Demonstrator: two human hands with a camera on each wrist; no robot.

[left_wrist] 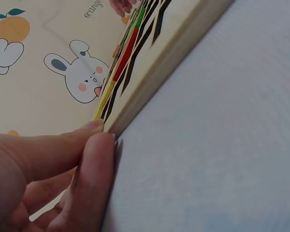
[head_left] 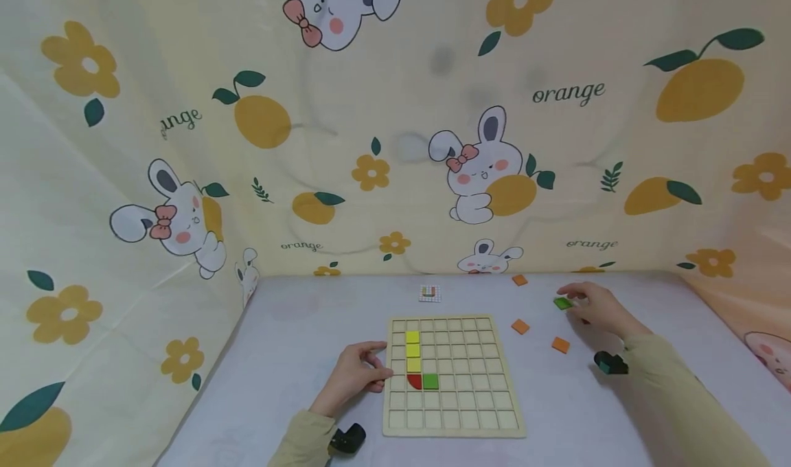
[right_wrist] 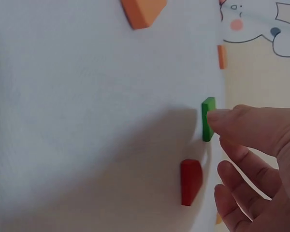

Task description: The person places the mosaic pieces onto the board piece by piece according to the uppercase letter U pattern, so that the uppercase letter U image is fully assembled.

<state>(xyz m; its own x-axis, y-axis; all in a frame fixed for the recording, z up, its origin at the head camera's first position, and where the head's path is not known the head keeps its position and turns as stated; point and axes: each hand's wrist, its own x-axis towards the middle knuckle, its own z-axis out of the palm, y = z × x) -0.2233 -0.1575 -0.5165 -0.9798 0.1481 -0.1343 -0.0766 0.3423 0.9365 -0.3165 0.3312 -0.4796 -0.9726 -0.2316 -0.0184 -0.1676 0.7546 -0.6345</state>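
Observation:
A wooden grid board (head_left: 460, 412) lies before me, bearing three yellow squares (head_left: 413, 350) in a column. Below these sit a red rounded piece (head_left: 415, 382) and a green square (head_left: 430, 382), side by side. My left hand (head_left: 355, 374) touches the board's left edge with thumb and index finger; they stand apart along the rim. To the right of the board, my right hand (head_left: 598, 308) pinches a loose green tile (head_left: 562, 303), the thumb covering part of it. The index fingertip is hidden in the right wrist view. Close below that tile is a red piece (right_wrist: 190, 182).
Loose orange tiles lie right of the board: one at the back (head_left: 520, 280), one near the board (head_left: 520, 327), and one nearer the right sleeve (head_left: 560, 345). A small pattern card (head_left: 429, 293) lies behind the board. Printed fabric (head_left: 395, 178) bounds the table.

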